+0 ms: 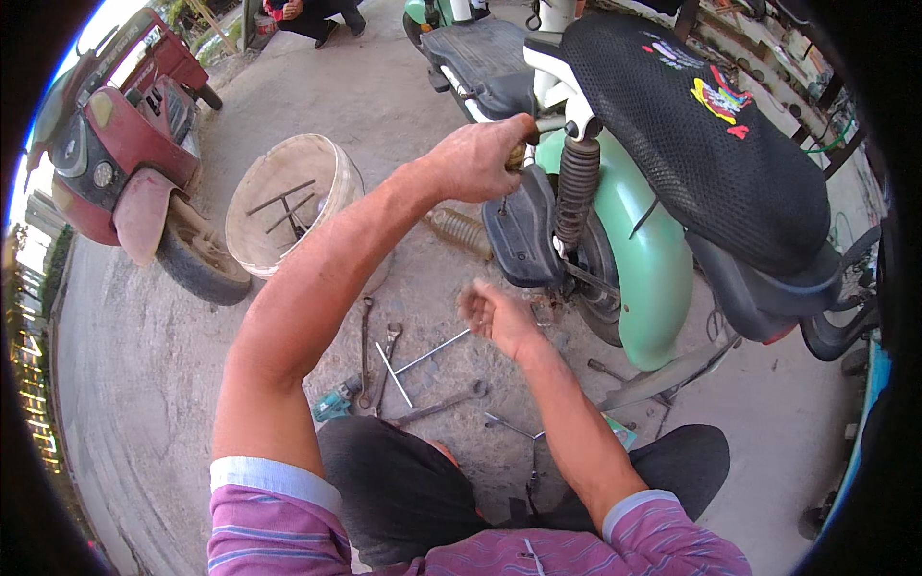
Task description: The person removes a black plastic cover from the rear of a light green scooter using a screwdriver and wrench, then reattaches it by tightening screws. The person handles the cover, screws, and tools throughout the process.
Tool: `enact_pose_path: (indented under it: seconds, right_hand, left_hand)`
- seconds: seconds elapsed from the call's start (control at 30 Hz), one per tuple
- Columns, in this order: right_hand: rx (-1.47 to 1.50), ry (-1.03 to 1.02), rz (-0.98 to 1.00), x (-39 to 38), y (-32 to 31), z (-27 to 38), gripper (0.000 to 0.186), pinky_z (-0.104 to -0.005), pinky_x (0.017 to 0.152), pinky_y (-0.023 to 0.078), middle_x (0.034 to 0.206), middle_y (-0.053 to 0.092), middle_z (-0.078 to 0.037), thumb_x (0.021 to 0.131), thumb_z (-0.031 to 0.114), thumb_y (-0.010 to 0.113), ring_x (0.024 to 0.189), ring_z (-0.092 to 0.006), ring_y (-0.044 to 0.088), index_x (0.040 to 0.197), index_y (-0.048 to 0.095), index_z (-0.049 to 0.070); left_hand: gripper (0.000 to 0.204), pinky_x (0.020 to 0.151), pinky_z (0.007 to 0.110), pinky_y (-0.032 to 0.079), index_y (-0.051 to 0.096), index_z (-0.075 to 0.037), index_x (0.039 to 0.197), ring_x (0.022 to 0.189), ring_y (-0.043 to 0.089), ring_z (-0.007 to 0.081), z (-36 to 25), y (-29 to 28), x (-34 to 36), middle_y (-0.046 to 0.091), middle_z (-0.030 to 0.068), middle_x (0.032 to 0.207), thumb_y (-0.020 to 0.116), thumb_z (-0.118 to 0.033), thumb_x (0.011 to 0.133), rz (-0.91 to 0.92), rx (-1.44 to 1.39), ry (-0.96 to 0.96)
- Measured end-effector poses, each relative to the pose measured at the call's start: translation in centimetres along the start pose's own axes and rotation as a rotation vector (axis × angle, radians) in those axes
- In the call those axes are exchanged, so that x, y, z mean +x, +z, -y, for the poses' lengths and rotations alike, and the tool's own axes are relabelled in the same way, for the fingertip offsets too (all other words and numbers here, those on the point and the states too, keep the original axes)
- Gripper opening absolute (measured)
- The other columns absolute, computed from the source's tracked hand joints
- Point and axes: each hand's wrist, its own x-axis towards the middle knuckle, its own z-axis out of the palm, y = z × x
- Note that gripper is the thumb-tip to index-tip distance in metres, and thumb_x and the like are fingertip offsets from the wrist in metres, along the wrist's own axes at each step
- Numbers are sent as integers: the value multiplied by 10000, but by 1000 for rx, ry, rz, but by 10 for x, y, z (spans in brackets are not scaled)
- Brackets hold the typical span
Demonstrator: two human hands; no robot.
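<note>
My left hand (475,161) is closed round a yellowish handle (517,156), apparently a screwdriver's. A thin shaft (502,205) points down from it over the black plastic cover (521,235) beside the scooter's rear wheel. Lower down, my right hand (497,319) hangs over the ground, slightly blurred, its fingers loosely bent and apart with nothing visible in them. Just right of the cover stand a dusty coil-spring shock absorber (577,187) and the light green rear fender (653,259). Near my right fingertips ends a T-handle wrench (423,357) lying on the concrete.
Spanners (365,350) and a teal power tool (336,400) lie by my left knee. A round bucket (338,178) with T-shaped tools inside stands left. Another spring (459,230) lies behind my hands. A black mesh seat (691,144) overhangs the right; a red tricycle (134,163) stands far left.
</note>
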Motion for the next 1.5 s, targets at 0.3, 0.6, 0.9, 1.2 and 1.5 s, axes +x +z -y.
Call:
enact_pose_path:
  seconds: [0.3, 0.6, 0.9, 1.2, 1.5]
  right_hand:
    - [-1327, -1591, -615, -77, 113, 157, 361, -503, 1000, 503, 1214, 670, -202, 916, 199, 689, 1152, -406, 625, 1233, 681, 26]
    - [-2558, -524, -379, -19, 148, 233, 369, -503, 996, 565, 1250, 626, -259, 951, 152, 630, 1115, -446, 687, 1286, 616, -2]
    - [-3133, -280, 357, -1, 169, 283, 339, -448, 810, 603, 1000, 721, -107, 817, 255, 835, 931, -332, 745, 1069, 716, 62]
    - [-3041, -52, 587, 4, 175, 288, 303, -441, 711, 609, 940, 739, -148, 944, 242, 723, 865, -285, 765, 1155, 714, 24]
    - [-1499, 681, -706, 18, 168, 286, 319, -285, 461, 365, 809, 601, -44, 1052, 297, 644, 534, -82, 446, 1174, 679, 5]
  left_hand:
    - [365, 927, 481, 536, 648, -43, 1153, 1078, 675, 407, 50, 54, -22, 721, 195, 1133, 738, -149, 815, -231, -455, 175]
    - [569, 922, 459, 549, 653, 52, 1246, 1030, 715, 379, 107, 108, -27, 752, 226, 1067, 804, -294, 821, -479, -665, -31]
    - [466, 927, 430, 575, 615, 31, 1298, 1027, 710, 232, 115, 221, -74, 731, 129, 1168, 622, -376, 1070, -137, -2015, -533]
    - [347, 928, 357, 559, 643, -1, 1261, 1027, 688, 157, 99, 227, -64, 728, 64, 1170, 635, -293, 1074, -316, -2245, -541]
    - [367, 927, 376, 574, 628, 7, 1280, 1024, 694, 174, 100, 236, -59, 720, 83, 1168, 637, -297, 1074, -316, -2294, -538]
